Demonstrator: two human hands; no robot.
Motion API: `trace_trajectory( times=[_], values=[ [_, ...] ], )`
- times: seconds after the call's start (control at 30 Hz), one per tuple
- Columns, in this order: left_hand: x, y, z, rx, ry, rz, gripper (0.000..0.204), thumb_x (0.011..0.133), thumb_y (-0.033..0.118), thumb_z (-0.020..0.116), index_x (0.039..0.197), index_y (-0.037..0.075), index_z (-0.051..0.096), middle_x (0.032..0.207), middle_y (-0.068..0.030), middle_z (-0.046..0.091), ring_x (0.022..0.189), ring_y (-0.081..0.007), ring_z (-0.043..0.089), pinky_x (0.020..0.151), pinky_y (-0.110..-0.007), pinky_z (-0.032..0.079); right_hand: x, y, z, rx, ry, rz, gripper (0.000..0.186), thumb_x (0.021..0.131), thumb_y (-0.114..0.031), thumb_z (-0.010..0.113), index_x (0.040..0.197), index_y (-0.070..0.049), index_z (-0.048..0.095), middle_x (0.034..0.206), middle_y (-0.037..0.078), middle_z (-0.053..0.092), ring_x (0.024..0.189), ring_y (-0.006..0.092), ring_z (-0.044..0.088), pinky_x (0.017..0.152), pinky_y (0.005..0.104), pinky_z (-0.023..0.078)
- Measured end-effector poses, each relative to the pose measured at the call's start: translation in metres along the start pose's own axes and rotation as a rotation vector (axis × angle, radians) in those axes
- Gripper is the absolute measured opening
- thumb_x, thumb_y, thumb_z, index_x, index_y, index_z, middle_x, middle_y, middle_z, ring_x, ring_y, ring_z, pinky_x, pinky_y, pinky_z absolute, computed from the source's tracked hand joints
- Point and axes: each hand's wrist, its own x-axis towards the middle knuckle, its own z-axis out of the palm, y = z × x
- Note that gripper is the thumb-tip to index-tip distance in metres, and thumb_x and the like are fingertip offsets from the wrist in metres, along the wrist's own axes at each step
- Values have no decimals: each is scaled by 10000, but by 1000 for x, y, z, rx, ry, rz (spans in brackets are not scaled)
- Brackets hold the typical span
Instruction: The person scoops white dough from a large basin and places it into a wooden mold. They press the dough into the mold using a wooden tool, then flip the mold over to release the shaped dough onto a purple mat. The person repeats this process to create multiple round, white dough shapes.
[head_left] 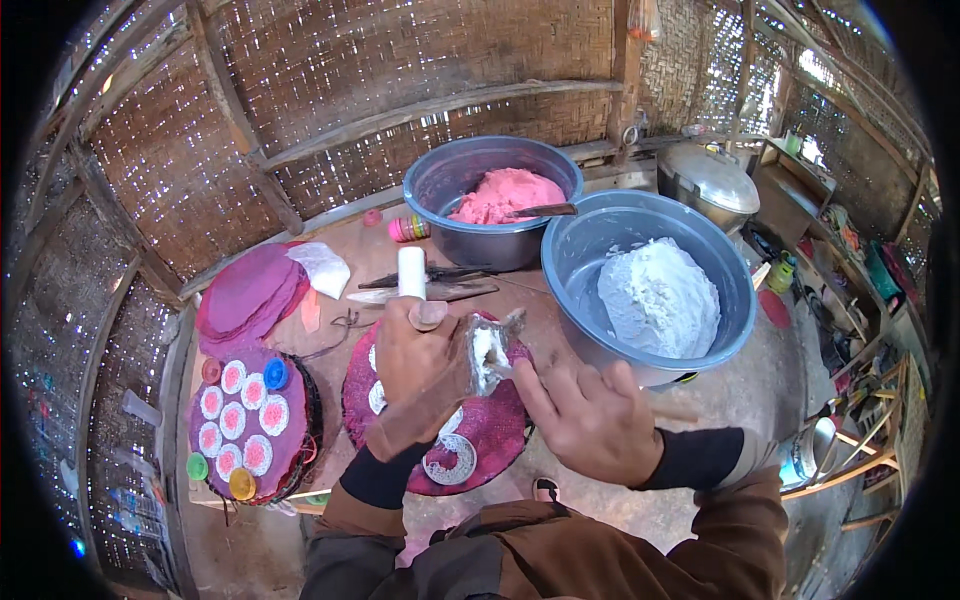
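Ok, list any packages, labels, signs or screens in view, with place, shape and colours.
No labels, signs or screens show.
Small striped roll: on the table beside the pink-dough bowl, cylinder banded pink, yellow and green; possibly a packet, too small to tell.
White tube: in the left hand, plain.

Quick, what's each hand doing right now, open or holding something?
Left hand: closed around a white tube-shaped tool, thumb on its side.
Right hand: fingers pinched on a small scraper loaded with white paste, over the purple mat.
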Motion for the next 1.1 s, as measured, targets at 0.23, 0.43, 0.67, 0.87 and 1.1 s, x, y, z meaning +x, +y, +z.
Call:
trace_trajectory(
  times=[0.23,0.43,0.67,0.87,1.1],
  values=[
    [-10,-47,18,-279,55,-199,250,758,230,664,981,128,619,891,-119,532,843,-277,549,703,-380,455,-38,14,-19,189,-12,215,293,723,-78,618,1013,-120,629,607,-29,479,490,149,463,557,316,274],
    [-28,-16,27,-744,155,-277,371,723,194,696,1042,52,571,961,-96,616,921,-236,588,813,-364,462,-46,7,30,417,211,450,210,785,-114,618,994,-112,634,575,31,501,457,213,437,520,342,273],
    [-30,-21,50,-1795,177,-549,342,750,209,662,1034,46,564,938,-93,609,886,-241,588,785,-367,466,-74,-32,43,676,118,542,214,793,-103,623,1007,-112,619,642,43,607,493,187,539,475,328,285],
    [-40,-33,64,-1180,168,-421,313,805,197,587,1055,19,528,929,-95,594,860,-227,590,755,-345,483,-83,-24,35,925,90,605,202,800,-101,621,1000,-103,649,633,67,605,457,215,534,459,311,340],
    [-38,-26,59,-439,-12,-203,322,906,186,440,1133,-40,463,930,-107,585,837,-202,600,713,-314,513,-63,-20,41,880,88,579,213,788,-103,642,1002,-101,647,683,94,628,495,231,567,472,317,392]
  ],
)
